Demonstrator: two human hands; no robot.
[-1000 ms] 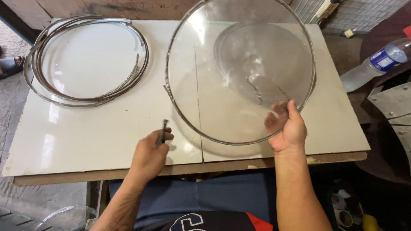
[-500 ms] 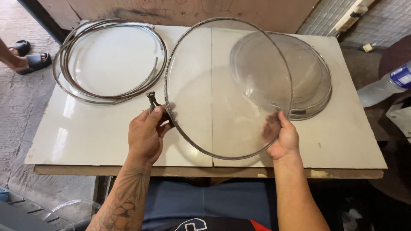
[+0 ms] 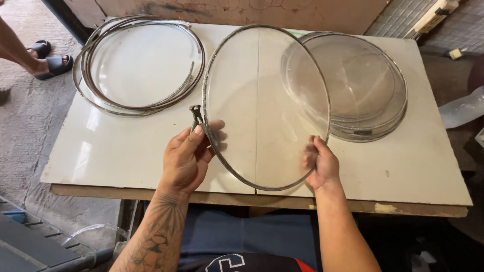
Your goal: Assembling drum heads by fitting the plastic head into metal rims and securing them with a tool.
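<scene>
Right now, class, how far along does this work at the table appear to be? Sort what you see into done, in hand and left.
Done, it seems: a stack of clear rimmed discs lies at the table's right. In hand: the left hand, gripping small pincers, and the right hand hold one clear metal-rimmed disc tilted up. Left, probably: loose metal hoops lie piled at the table's left.

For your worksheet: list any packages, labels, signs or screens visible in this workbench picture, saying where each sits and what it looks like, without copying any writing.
No signs or screens are in view.
Clear plastic bottle: right edge of the picture, beside the table, lying down; any label is too unclear to tell.
Pale boxy object: top right, beyond the table, cream-coloured and oblong; its kind cannot be told.
</scene>
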